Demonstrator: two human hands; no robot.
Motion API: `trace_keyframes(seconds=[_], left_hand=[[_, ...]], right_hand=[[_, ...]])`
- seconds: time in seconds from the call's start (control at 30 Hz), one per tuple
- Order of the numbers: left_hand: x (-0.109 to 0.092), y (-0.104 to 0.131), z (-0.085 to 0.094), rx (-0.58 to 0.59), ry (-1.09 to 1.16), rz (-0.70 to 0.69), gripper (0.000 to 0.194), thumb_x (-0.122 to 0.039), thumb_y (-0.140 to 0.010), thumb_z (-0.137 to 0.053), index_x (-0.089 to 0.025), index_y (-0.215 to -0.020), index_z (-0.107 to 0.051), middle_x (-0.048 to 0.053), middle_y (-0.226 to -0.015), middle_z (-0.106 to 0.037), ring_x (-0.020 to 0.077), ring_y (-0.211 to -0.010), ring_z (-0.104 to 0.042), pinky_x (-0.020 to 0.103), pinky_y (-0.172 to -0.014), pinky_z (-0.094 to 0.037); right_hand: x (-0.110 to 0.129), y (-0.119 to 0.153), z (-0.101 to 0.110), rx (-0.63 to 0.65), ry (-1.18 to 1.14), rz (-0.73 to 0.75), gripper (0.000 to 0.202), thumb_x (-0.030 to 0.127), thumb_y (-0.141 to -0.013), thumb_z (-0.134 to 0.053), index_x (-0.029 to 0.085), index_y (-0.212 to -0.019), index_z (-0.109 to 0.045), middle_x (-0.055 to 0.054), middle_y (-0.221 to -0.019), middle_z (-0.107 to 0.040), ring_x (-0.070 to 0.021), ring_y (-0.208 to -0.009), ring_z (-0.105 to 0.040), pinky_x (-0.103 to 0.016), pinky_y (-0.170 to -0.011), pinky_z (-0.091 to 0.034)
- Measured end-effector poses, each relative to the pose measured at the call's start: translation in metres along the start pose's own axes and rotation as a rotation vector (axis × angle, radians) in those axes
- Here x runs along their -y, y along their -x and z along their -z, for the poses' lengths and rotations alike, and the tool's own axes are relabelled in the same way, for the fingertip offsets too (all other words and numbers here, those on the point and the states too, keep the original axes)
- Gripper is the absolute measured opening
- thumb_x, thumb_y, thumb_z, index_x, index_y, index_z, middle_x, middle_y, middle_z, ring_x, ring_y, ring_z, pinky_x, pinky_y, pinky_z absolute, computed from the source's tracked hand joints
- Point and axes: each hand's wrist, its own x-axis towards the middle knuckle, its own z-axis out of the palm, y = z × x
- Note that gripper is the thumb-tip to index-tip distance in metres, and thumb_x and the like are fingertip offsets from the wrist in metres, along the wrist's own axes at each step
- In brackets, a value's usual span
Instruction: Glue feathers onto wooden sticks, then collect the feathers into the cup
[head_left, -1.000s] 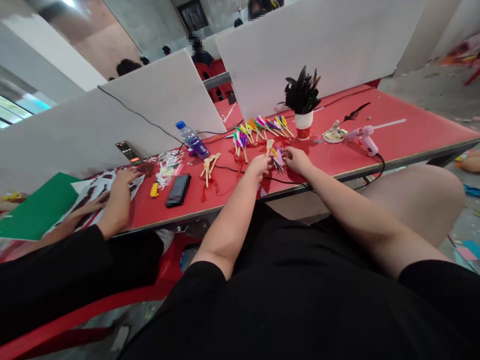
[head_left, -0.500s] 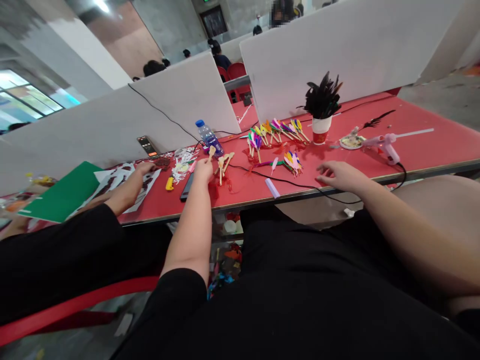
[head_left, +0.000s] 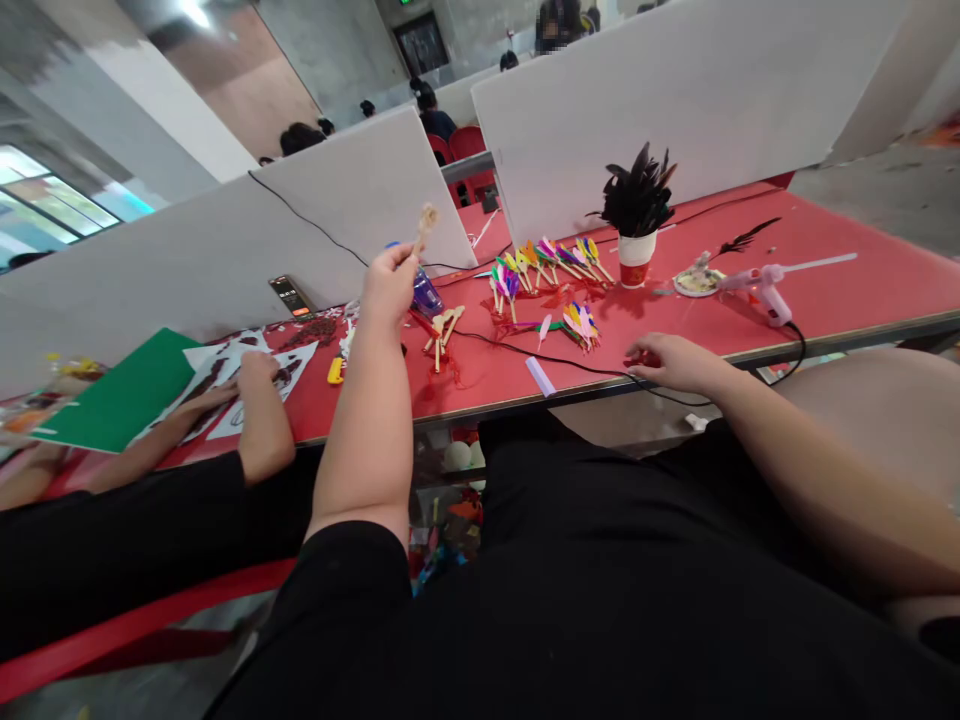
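Head view: left hand (head_left: 390, 282) pinches a slim, pale wooden stick (head_left: 426, 226) near-upright, multicoloured feather bundle (head_left: 580, 325) nearer the loosely uncurled right hand (head_left: 669, 361).

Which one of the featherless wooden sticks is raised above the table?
The wooden stick held up in the left hand; the other featherless sticks rest on the red table.

Left hand (head_left: 390, 285) holding wooden stick (head_left: 426, 225) aloft (slightly blurred), right hand (head_left: 671, 361) near bright feathers (head_left: 581, 324); red table (head_left: 840, 290)

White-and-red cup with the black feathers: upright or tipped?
Upright: the cup stands base-down on the red table, the black feathers rising from its top.
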Motion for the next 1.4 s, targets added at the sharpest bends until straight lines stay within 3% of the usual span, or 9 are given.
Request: trace_keyframes(seconds=[0.33, 0.5, 0.6, 0.7, 0.87, 1.0, 1.1, 1.23, 1.4], left_hand=[[-0.098, -0.029, 0.071, -0.106, 0.252, -0.037, 0.05, -0.042, -0.088, -0.086, -0.019, -0.131, -0.076, 0.007, -0.119, -0.072, 0.0104, -0.08, -0.054, 0.017, -0.06, -0.047], [-0.119, -0.048, 0.107, -0.241, 0.1, -0.128, 0.044, -0.026, -0.108, -0.055, -0.013, -0.149, -0.062, 0.004, -0.123, -0.069, 0.0095, -0.088, -0.063, 0.023, -0.078, -0.056], [-0.118, -0.042, 0.106, -0.249, -0.015, -0.058, 0.042, -0.018, -0.11, -0.051, -0.009, -0.15, -0.059, 0.004, -0.122, -0.07, 0.006, -0.086, -0.059, 0.029, -0.089, -0.058], [-0.11, -0.018, 0.083, -0.19, -0.028, 0.094, 0.034, -0.02, -0.105, -0.065, -0.01, -0.137, -0.069, 0.006, -0.113, -0.075, 0.0063, -0.075, -0.049, 0.021, -0.08, -0.055], [-0.111, 0.02, 0.053, 0.039, 0.196, 0.089, 0.028, -0.023, -0.101, -0.071, -0.016, -0.128, -0.075, 0.008, -0.107, -0.074, 0.0105, -0.074, -0.053, 0.022, -0.063, -0.047], [-0.131, 0.026, 0.048, 0.121, 0.211, -0.001, 0.033, -0.021, -0.1, -0.068, -0.014, -0.132, -0.075, 0.009, -0.112, -0.073, 0.0088, -0.075, -0.058, 0.02, -0.06, -0.043], [-0.135, 0.024, 0.05, 0.101, 0.121, -0.01, 0.032, -0.025, -0.102, -0.065, -0.02, -0.131, -0.077, 0.006, -0.111, -0.072, 0.0103, -0.081, -0.066, 0.019, -0.063, -0.048], [-0.111, 0.02, 0.068, 0.013, 0.002, -0.02, 0.025, -0.033, -0.102, -0.069, -0.022, -0.122, -0.079, 0.005, -0.106, -0.073, 0.0156, -0.09, -0.073, 0.024, -0.072, -0.057], [-0.054, 0.013, 0.117, -0.199, -0.071, 0.021, 0.023, -0.031, -0.102, -0.07, -0.019, -0.119, -0.078, 0.008, -0.108, -0.079, 0.0177, -0.087, -0.068, 0.032, -0.082, -0.061]], right_hand=[[0.006, 0.0, -0.004, 0.033, 0.092, 0.023, 0.031, 0.043, -0.1, -0.067, 0.021, -0.117, -0.08, -0.014, -0.114, -0.076, -0.029, -0.1, -0.073, -0.04, -0.089, -0.055], [0.004, -0.001, -0.008, 0.031, 0.108, 0.032, 0.031, 0.044, -0.1, -0.067, 0.021, -0.117, -0.08, -0.013, -0.113, -0.072, -0.0285, -0.1, -0.071, -0.04, -0.089, -0.055], [0.003, 0.002, -0.01, 0.019, 0.12, 0.028, 0.029, 0.043, -0.099, -0.069, 0.022, -0.116, -0.08, -0.012, -0.112, -0.073, -0.0278, -0.097, -0.072, -0.038, -0.086, -0.055], [0.012, 0.001, -0.011, -0.06, 0.102, -0.012, 0.022, 0.039, -0.1, -0.068, 0.023, -0.11, -0.08, -0.011, -0.108, -0.077, -0.027, -0.094, -0.073, -0.038, -0.083, -0.054], [0.08, -0.059, -0.018, -0.322, -0.013, 0.018, 0.021, 0.031, -0.106, -0.061, 0.021, -0.115, -0.078, -0.012, -0.116, -0.081, -0.0266, -0.099, -0.074, -0.037, -0.09, -0.055], [0.152, -0.143, -0.04, -0.077, -0.003, 0.015, 0.035, 0.033, -0.102, -0.076, 0.019, -0.134, -0.075, -0.016, -0.14, -0.078, -0.031, -0.122, -0.071, -0.038, -0.102, -0.054], [0.179, -0.18, -0.059, 0.013, 0.037, -0.026, 0.033, 0.023, -0.092, -0.084, 0.015, -0.124, -0.082, -0.023, -0.128, -0.082, -0.0365, -0.111, -0.075, -0.043, -0.096, -0.056], [0.174, -0.185, -0.057, 0.002, 0.075, 0.01, 0.023, 0.028, -0.105, -0.069, 0.022, -0.117, -0.087, -0.016, -0.121, -0.085, -0.0345, -0.113, -0.076, -0.041, -0.096, -0.055], [0.127, -0.156, 0.009, -0.095, 0.157, 0.12, 0.023, 0.031, -0.103, -0.067, 0.028, -0.105, -0.09, -0.011, -0.109, -0.086, -0.0352, -0.112, -0.075, -0.044, -0.097, -0.056]])
